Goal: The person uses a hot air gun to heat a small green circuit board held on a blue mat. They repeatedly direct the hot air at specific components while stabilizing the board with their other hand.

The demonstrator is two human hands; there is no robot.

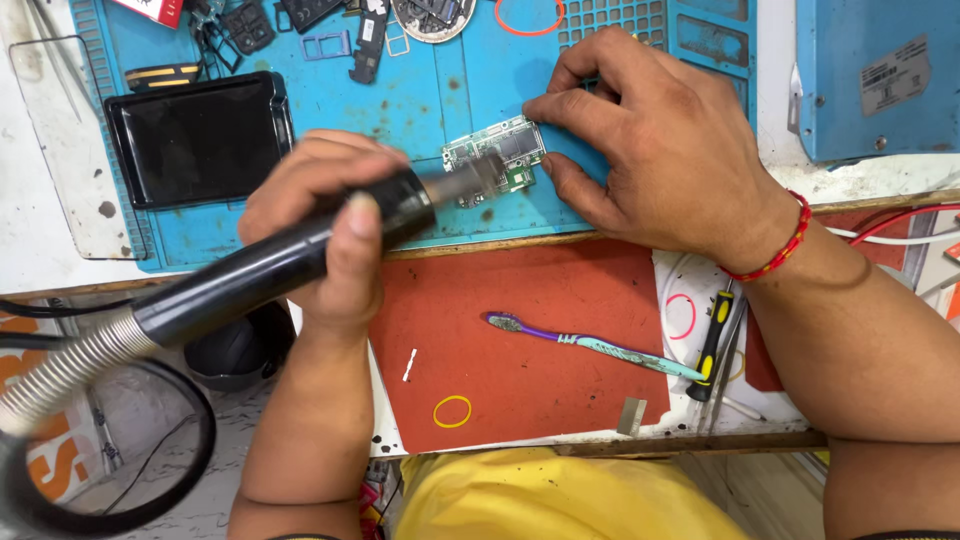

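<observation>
Two hands are busy. Left hand (pixel 325 235) grips a black heat tool (pixel 290 262), aimed at the green board (pixel 497 157). Right hand (pixel 640 140) pinches the board, whose parts are still on.

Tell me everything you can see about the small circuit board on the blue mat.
The circuit board is small, green and silver, with metal shields and chips. It lies flat on the blue mat. The right hand pinches its right edge, while the left hand aims a black hot-air tool's nozzle over its left part.

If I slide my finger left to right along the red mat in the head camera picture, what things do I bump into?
Small white stick → yellow rubber band → purple and teal toothbrush → small grey metal piece → black and yellow screwdriver, just off the red mat.
</observation>
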